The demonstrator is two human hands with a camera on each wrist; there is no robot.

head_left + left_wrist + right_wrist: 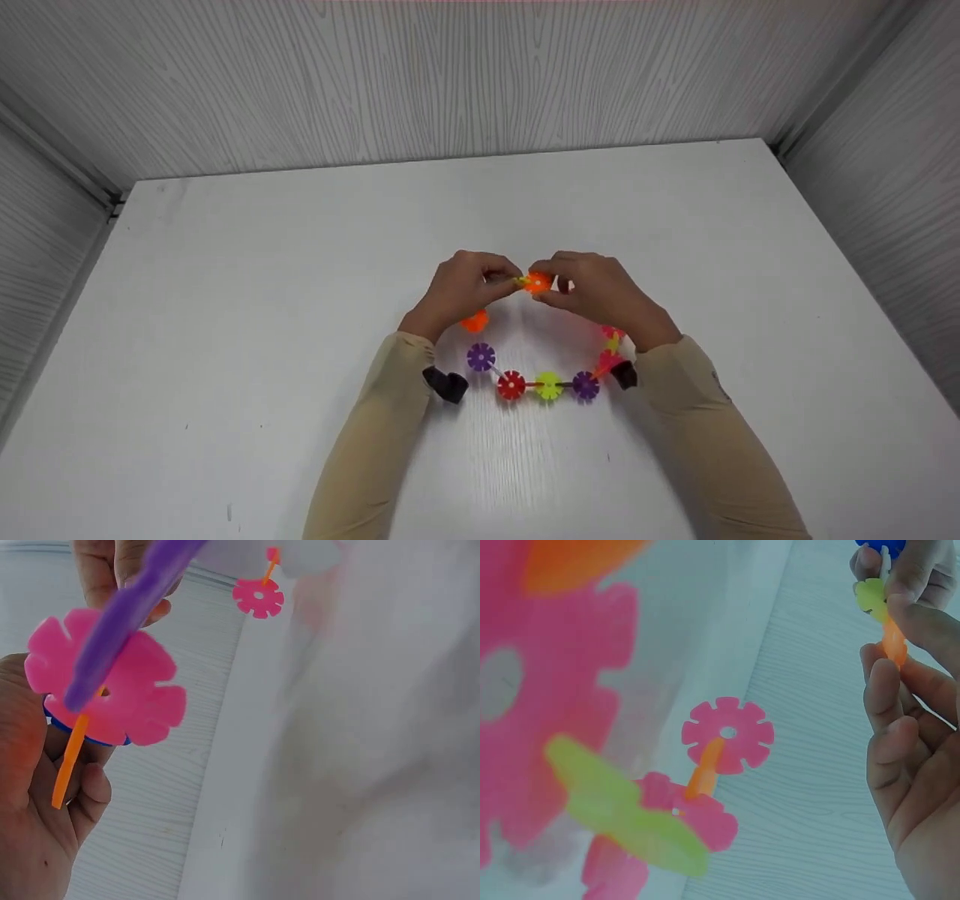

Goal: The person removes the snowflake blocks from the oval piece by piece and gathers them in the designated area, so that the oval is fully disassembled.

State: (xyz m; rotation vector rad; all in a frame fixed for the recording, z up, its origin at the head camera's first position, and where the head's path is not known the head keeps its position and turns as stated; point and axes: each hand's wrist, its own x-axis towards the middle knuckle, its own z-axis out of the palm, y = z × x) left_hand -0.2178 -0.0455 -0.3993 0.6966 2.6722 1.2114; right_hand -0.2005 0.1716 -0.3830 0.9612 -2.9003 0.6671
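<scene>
1. Right grip (592, 283): thumb and forefinger pinch an orange disc (538, 288); other fingers bent.
2. Left grip (466, 283): thumb and forefinger pinch a yellow-green disc (520, 280), edge-on, touching the orange one.
3. Done: the chain (555, 390) of slotted discs, flat-facing ones alternating with edge-on ones, curves from the left grip round to the right side.
4. Left to do, judging by the right-wrist view: a pink disc (744, 716) at the chain's right side stands apart from the right grip, no link seen between. Can't tell if the orange disc is fully seated.
5. Pose: forearms reach forward, hands turned inward, fingertips nearly meeting.
6. Chain sits mid-worktop (300, 247), between hands and forearms; beige sleeves (367, 435), black wrist pieces (450, 388).
</scene>
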